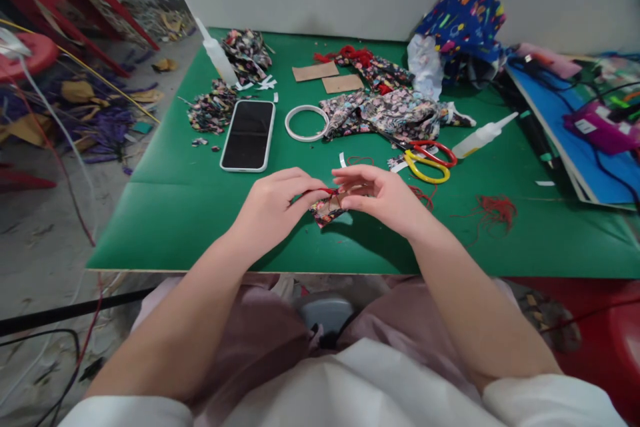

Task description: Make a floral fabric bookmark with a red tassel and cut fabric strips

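A small floral fabric piece (326, 212) with a brown cardboard-like face lies between my hands near the table's front edge. My left hand (274, 203) is closed, thumb and index finger pinching a red cord (330, 191) at the top of the piece. From the other side, my right hand (377, 199) has its thumb against the piece and its fingers curved above it; some fingertips are hidden behind. Just beyond are scissors (431, 163) with red and yellow handles, and loose red thread (423, 197) lies by my right wrist.
On the green table (165, 213) are a phone (249, 135), a white tape roll (307, 123), floral cloth (390, 113), cardboard pieces (343, 84), two glue bottles (219, 57) and a red thread tangle (497, 210). A blue board (575, 140) with cables lies right; a white wall stands behind.
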Demonstrator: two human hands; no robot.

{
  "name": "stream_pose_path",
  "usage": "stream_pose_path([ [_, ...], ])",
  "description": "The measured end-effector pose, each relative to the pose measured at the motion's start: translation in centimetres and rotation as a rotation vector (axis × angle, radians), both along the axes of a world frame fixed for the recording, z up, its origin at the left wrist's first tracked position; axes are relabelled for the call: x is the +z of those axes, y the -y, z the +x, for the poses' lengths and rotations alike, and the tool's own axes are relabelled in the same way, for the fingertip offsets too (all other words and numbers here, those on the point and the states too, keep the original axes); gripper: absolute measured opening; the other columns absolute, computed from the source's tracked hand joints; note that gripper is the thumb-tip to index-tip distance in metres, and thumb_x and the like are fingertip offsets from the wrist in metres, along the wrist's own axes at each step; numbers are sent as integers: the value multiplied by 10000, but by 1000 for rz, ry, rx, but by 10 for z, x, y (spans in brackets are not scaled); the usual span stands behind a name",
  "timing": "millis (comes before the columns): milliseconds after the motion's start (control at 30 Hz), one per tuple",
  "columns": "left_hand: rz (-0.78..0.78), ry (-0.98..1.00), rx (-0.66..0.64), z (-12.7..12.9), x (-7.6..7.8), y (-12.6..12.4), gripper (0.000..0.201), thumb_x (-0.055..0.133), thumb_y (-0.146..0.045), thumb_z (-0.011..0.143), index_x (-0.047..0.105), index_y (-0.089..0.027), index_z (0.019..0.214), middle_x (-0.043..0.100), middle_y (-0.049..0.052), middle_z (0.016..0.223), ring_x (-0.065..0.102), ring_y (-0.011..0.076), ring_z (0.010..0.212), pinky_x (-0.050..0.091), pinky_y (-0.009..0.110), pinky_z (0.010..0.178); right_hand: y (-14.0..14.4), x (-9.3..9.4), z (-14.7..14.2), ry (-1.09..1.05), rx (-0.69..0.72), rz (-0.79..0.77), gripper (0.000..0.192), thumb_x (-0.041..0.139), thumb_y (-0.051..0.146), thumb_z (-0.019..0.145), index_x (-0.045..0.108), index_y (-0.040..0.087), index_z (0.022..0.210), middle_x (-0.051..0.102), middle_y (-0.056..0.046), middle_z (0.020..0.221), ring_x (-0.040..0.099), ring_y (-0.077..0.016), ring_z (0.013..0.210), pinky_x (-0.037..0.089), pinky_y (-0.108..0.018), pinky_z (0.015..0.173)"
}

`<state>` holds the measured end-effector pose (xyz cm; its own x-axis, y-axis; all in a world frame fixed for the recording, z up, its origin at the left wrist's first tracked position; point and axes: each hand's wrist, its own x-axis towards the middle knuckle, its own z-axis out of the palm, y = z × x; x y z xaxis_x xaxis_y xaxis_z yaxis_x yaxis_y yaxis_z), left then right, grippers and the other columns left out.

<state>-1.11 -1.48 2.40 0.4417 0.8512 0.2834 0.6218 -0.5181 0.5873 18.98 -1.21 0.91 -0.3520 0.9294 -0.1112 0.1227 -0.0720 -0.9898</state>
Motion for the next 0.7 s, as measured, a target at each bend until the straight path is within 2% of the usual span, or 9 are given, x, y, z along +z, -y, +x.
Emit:
stream_pose_path([
  [67, 21, 3, -22, 0, 0, 0, 211, 512, -285, 873, 698, -185, 865, 672, 12, 830, 601, 120, 752, 468, 226, 706, 2, 1, -3, -29, 10, 11, 430, 695, 340, 721, 607, 235, 1128, 660, -39, 1064, 625, -161, 937, 507, -309, 811],
  [167, 77, 4, -58, 0, -2, 1, 203, 512, -271, 874, 692, -181, 902, 670, 19, 849, 601, 122, 772, 467, 227, 714, 4, 2, -9, -97, 35, -45, 334, 563, 387, 825, 618, 189, 1088, 681, -48, 984, 644, -145, 873, 510, -314, 813],
  [267, 110, -9, -62, 0, -3, 2, 209, 502, -274, 880, 687, -178, 898, 668, 21, 847, 600, 129, 788, 465, 238, 730, 6, 1, -12, -136, 63, -48, 404, 603, 393, 797, 573, 187, 1143, 671, -39, 955, 644, -144, 851, 517, -312, 799],
  [367, 36, -24, -40, 0, -2, 2, 207, 496, -277, 881, 676, -174, 876, 662, 14, 823, 594, 128, 766, 456, 238, 715, 10, 1, -14, -5, 64, 126, 639, 735, 336, 683, 477, 242, 1260, 626, -30, 1052, 628, -147, 868, 519, -311, 800],
  [433, -52, -35, -32, 1, 0, 2, 215, 483, -283, 885, 667, -175, 858, 655, 7, 798, 586, 126, 735, 446, 237, 686, 14, 1, -16, 150, 55, 291, 693, 751, 308, 670, 452, 259, 1292, 607, -33, 1104, 610, -161, 919, 501, -324, 844],
  [500, -125, -44, -32, 2, 2, 1, 234, 468, -301, 890, 658, -175, 836, 648, 3, 781, 578, 125, 716, 433, 236, 667, 18, 1, -19, 280, 30, 426, 577, 674, 285, 755, 467, 239, 1291, 622, -45, 1099, 594, -172, 966, 476, -334, 884],
  [567, -177, -62, -42, 2, 3, 0, 258, 452, -320, 895, 650, -173, 820, 646, 4, 776, 574, 129, 714, 420, 239, 660, 20, 1, -22, 362, -5, 494, 431, 558, 249, 840, 503, 216, 1267, 648, -54, 1069, 595, -171, 970, 464, -334, 895],
  [633, -217, -81, -45, 3, 4, -1, 281, 433, -336, 900, 643, -173, 809, 646, 6, 762, 572, 134, 704, 411, 243, 646, 21, 1, -23, 388, -21, 489, 356, 499, 226, 869, 554, 213, 1221, 664, -54, 1071, 608, -170, 960, 467, -331, 888],
  [700, -255, -84, -39, 3, 4, -2, 304, 416, -351, 904, 639, -174, 797, 649, 6, 755, 571, 136, 694, 404, 242, 633, 19, 0, -23, 367, -18, 416, 314, 518, 227, 859, 607, 229, 1160, 670, -41, 1093, 613, -178, 984, 470, -331, 884],
])
